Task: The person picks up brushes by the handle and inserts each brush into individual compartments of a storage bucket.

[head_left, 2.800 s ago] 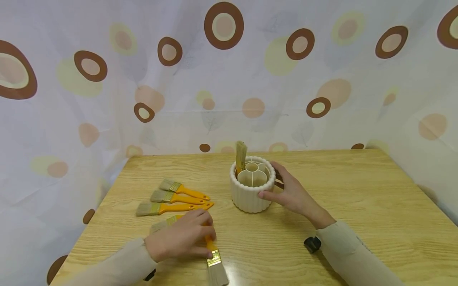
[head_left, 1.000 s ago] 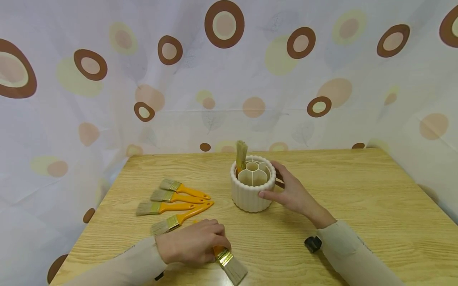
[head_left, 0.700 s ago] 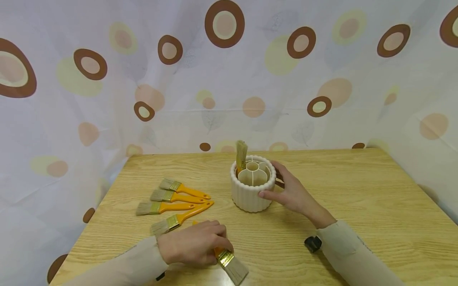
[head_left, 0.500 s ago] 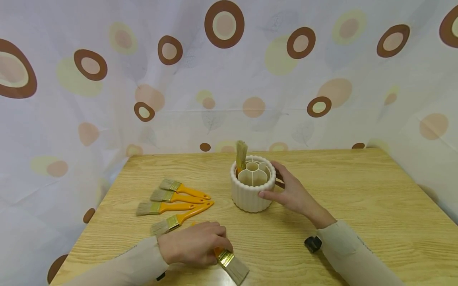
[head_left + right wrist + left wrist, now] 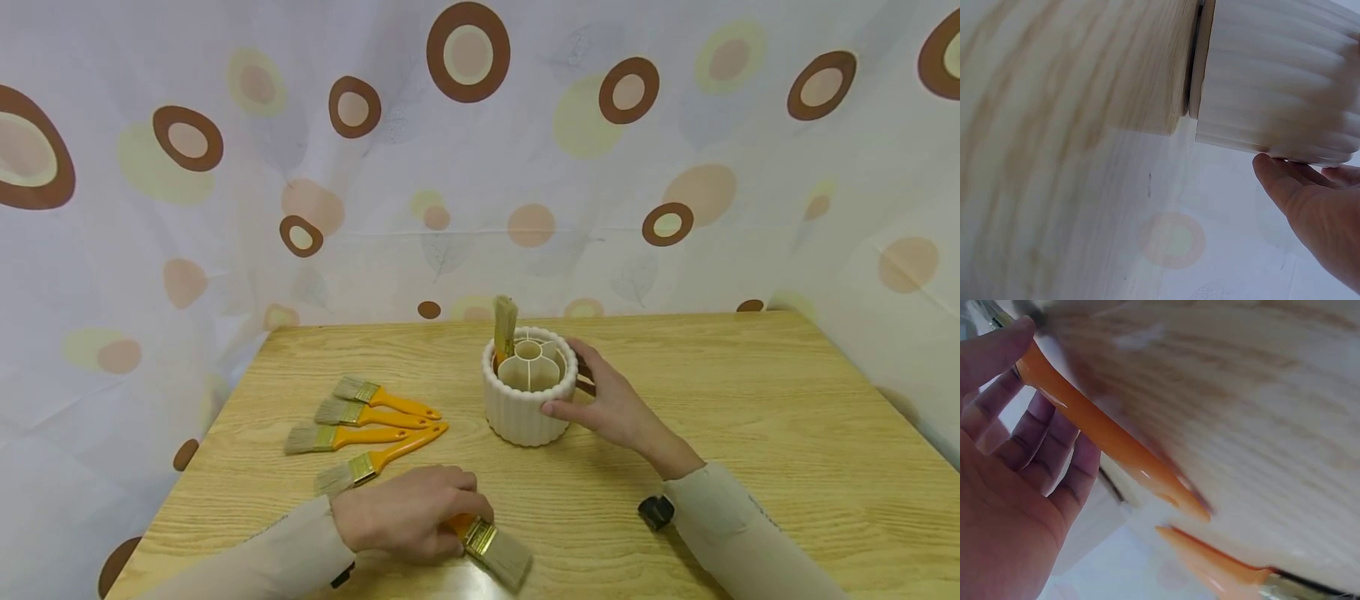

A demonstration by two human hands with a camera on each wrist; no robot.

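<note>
In the head view, my left hand (image 5: pixel 412 512) holds a flat paintbrush (image 5: pixel 506 560) low over the table front, bristles pointing right and toward me. Thumb and fingers pinch it near the metal ferrule; the left wrist view shows its orange handle (image 5: pixel 1104 431) running across the fingers. My right hand (image 5: pixel 615 408) grips the side of a white ribbed brush holder (image 5: pixel 525 417), thumb at the front, fingers partly hidden behind. One paintbrush (image 5: pixel 505 321) stands bristles up in the holder's left compartment. The right wrist view shows the thumb against the holder wall (image 5: pixel 1272 81).
Several more orange-handled paintbrushes (image 5: pixel 397 404) lie fanned out on the wooden table (image 5: pixel 712 367) left of the holder, bristles to the left. The nearest one (image 5: pixel 408 446) lies just beyond my left hand. A patterned curtain (image 5: pixel 480 167) hangs behind the table.
My left hand has shifted right and toward me with its brush, whose bristles have swung to the right. Lately it moves only slightly. The right hand and the holder stay put.
</note>
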